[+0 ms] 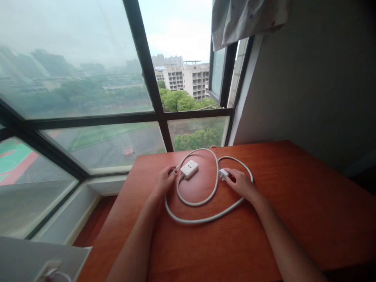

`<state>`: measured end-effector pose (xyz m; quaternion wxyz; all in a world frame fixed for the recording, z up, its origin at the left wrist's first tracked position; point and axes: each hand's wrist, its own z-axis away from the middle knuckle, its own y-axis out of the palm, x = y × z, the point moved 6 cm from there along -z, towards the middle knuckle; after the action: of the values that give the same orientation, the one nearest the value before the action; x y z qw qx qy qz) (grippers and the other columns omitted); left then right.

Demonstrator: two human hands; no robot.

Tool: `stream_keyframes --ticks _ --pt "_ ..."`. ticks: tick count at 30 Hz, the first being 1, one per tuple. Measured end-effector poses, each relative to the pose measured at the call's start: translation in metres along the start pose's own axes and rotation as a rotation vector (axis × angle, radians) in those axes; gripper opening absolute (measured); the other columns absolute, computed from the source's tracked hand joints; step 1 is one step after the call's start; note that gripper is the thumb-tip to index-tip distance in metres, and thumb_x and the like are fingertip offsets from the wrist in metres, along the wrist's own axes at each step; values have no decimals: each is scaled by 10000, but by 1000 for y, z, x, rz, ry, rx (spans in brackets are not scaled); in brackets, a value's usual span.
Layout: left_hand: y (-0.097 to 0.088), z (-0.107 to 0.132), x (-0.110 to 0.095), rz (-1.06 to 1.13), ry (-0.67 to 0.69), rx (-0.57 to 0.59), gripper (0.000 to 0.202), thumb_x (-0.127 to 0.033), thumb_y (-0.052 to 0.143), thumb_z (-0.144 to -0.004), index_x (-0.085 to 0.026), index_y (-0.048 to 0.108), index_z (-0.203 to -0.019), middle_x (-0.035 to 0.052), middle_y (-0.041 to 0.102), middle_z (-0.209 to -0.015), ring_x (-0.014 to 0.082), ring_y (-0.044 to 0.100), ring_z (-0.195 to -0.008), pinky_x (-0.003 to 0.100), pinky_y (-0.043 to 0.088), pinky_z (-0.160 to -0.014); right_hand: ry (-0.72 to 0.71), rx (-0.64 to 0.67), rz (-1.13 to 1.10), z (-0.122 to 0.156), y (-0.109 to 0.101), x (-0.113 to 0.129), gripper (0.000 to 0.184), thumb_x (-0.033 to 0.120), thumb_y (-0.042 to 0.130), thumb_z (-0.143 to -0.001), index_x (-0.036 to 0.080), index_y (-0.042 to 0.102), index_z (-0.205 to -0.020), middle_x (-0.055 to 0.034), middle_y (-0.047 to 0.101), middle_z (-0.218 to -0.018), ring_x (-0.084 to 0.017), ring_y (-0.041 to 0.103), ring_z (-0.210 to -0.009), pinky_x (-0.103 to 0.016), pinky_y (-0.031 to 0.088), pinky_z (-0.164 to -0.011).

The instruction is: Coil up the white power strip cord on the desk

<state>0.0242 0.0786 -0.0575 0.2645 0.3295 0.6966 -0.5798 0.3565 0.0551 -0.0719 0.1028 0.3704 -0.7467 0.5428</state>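
A white extension cord [194, 221] lies in loose loops on the reddish-brown table. Its small socket block [189, 169] rests inside the inner loop, with the outlet holes facing up. My left hand [166, 180] is closed around the cord just left of the socket block. On the other side, my right hand [239, 182] grips the white plug [223, 174] between thumb and fingers, prongs pointing toward me. The cord from the plug curves behind and around my right hand. My fingers partly cover both the plug and the held stretch of cord.
The wooden table [293, 219] reaches the dark-framed window [160, 116] at the back. A grey wall [308, 78] stands to the right, and a curtain [246, 19] hangs at the upper right. A wall outlet with a white cord [54, 272] shows at lower left.
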Motion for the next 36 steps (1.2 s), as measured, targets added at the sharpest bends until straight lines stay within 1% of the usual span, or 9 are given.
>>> stream_keyframes --ticks 5,8,12,16,20,23,26,31,36 --pt "-29 -1 27 -222 -145 -154 327 -290 525 -852 -159 664 -1117 116 729 -1060 256 681 -956 348 513 -849 26 11 -3 1 -2 -8 390 200 516 -822 207 633 -1194 -79 688 -1156 -236 652 -1030 -359 514 -907" --pt "-33 -1 32 -285 -161 -172 332 -301 529 -856 -162 662 -1127 116 726 -1069 261 677 -964 348 511 -849 99 -24 52 2 -8 -20 383 206 519 -823 212 633 -1188 -77 689 -1151 -230 666 -977 -351 531 -861" --pt "-32 -2 29 -151 -128 -147 369 -378 533 -854 -161 662 -1122 108 727 -1058 243 684 -923 328 525 -825 160 -142 139 2 -17 -29 282 314 574 -831 200 679 -1067 -95 709 -1088 -271 657 -983 -398 519 -872" --pt "-40 2 31 69 -183 -197 424 -448 501 -853 -136 663 -1090 100 731 -1000 205 685 -775 283 552 -668 147 -207 11 1 -23 -35 315 396 578 -837 194 683 -1054 -93 725 -1054 -249 675 -956 -372 522 -873" --pt "-45 5 35 152 -249 -254 423 -429 497 -841 -131 649 -1099 91 730 -957 171 648 -646 247 512 -516 306 -392 -49 9 -40 -69 338 378 541 -827 178 680 -1061 -104 731 -1021 -241 687 -937 -365 521 -875" --pt "-43 4 35 116 -206 -245 426 -437 516 -822 -128 665 -1075 94 728 -944 188 659 -696 262 523 -580 509 -496 -79 21 -47 -106 347 367 534 -798 168 679 -1044 -113 736 -971 -247 690 -914 -369 524 -861" --pt "-40 1 36 67 -154 -237 432 -464 523 -808 -135 687 -1034 91 731 -932 217 673 -786 279 528 -674 623 -507 -117 29 -43 -127 342 363 541 -777 174 676 -1029 -104 738 -922 -236 695 -862 -347 539 -807" --pt "-35 -1 44 68 -184 -199 470 -485 497 -812 -130 669 -1068 83 736 -856 212 671 -668 291 518 -614 579 -439 -83 28 -34 -124 329 345 530 -785 195 675 -1040 -83 739 -914 -219 691 -845 -335 533 -805" --pt "-32 -1 44 28 -183 -181 427 -465 485 -828 -154 661 -1063 69 747 -813 222 691 -704 307 527 -673 568 -418 -23 26 -34 -116 294 331 522 -791 197 686 -994 -86 737 -932 -218 686 -838 -333 530 -792"
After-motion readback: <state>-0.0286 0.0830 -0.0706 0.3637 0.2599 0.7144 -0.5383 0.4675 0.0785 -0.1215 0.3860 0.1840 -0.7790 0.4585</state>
